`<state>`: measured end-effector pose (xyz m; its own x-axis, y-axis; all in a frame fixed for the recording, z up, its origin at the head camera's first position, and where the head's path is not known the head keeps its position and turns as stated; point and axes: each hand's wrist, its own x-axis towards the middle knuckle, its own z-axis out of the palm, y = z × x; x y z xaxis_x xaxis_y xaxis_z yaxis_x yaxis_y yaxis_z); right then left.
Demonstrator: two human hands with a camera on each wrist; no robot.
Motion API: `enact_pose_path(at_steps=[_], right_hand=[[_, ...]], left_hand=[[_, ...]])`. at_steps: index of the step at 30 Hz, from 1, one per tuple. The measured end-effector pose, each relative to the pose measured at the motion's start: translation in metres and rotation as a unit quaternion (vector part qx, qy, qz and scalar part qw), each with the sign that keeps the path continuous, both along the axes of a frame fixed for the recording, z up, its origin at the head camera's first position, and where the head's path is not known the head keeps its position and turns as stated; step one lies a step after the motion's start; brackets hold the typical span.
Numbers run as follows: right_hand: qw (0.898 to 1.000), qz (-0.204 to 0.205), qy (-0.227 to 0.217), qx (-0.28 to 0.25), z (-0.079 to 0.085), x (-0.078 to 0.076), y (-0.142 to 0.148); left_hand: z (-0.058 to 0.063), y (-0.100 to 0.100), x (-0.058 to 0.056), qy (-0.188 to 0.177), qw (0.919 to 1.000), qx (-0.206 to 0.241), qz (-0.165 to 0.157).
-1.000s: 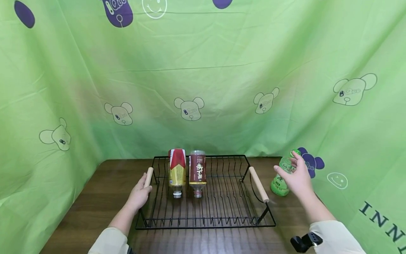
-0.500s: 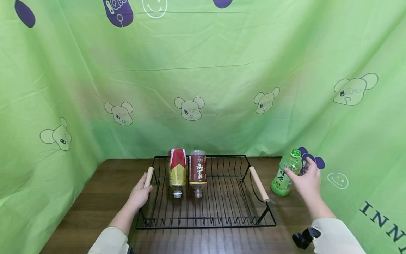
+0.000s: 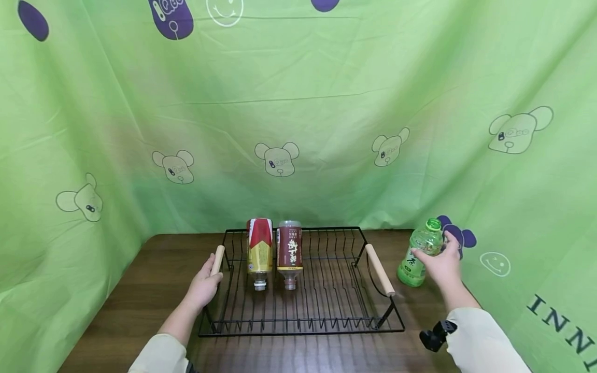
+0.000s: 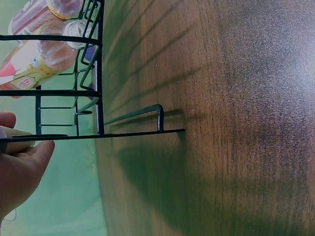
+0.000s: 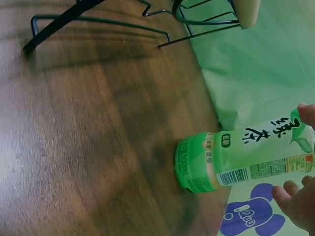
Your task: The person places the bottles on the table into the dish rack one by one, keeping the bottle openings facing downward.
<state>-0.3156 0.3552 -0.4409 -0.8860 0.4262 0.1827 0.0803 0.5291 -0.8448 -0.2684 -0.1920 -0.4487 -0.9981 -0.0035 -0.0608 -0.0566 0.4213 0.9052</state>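
Note:
In the head view my left hand [image 3: 205, 286] grips the left wooden handle [image 3: 217, 260] of a black wire dish rack [image 3: 326, 305]. At the right, a green tea bottle [image 3: 412, 267] without a cap stands upright on the table, its label also showing in the right wrist view. My right hand [image 3: 443, 261] is spread about this bottle's upper part. Its thumb [image 5: 306, 114] lies at one side of the bottle, while its fingers [image 5: 290, 196] stand slightly off the other side. A red and yellow bottle [image 3: 259, 248] and a maroon-labelled bottle [image 3: 290, 246] lie in the rack, necks toward me.
The rack's right wooden handle [image 3: 380, 270] lies between the rack's wires and the green bottle. A brown wooden table [image 3: 149, 290] carries everything, and a green printed cloth [image 3: 326, 181] hangs behind and at both sides.
My right hand has drawn back from the green bottle's top and come down around its upper body; the bottle's mouth now shows. My left hand and the rack stay in place.

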Motion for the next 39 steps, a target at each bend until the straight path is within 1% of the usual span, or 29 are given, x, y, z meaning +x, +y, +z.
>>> enact_pose_path(at_steps=[3,6,15,20,25,31,39], right_hand=[[1.000,0.002,0.006,-0.023,-0.001,-0.002,-0.001],[0.999,0.008,0.010,-0.036,-0.002,-0.004,-0.002],[0.999,0.006,-0.001,-0.032,-0.005,-0.002,0.000],[0.999,0.007,0.005,-0.037,-0.004,0.000,-0.002],[0.998,0.015,0.021,-0.050,0.004,0.004,-0.008],[0.998,0.023,0.034,-0.045,0.017,0.008,-0.016],[0.996,0.046,0.053,-0.046,0.040,0.009,-0.027]], left_hand=[[0.001,0.001,0.000,0.000,1.0000,0.000,0.001],[0.002,0.002,0.001,0.003,1.0000,0.001,0.003],[0.002,0.004,0.002,0.001,1.0000,0.010,0.000],[0.001,0.003,0.001,0.002,1.0000,0.007,0.000],[0.001,0.002,0.001,0.001,1.0000,0.004,0.001],[0.001,0.001,0.001,-0.008,1.0000,-0.001,0.004],[0.001,0.001,0.002,-0.008,0.9999,-0.005,0.006]])
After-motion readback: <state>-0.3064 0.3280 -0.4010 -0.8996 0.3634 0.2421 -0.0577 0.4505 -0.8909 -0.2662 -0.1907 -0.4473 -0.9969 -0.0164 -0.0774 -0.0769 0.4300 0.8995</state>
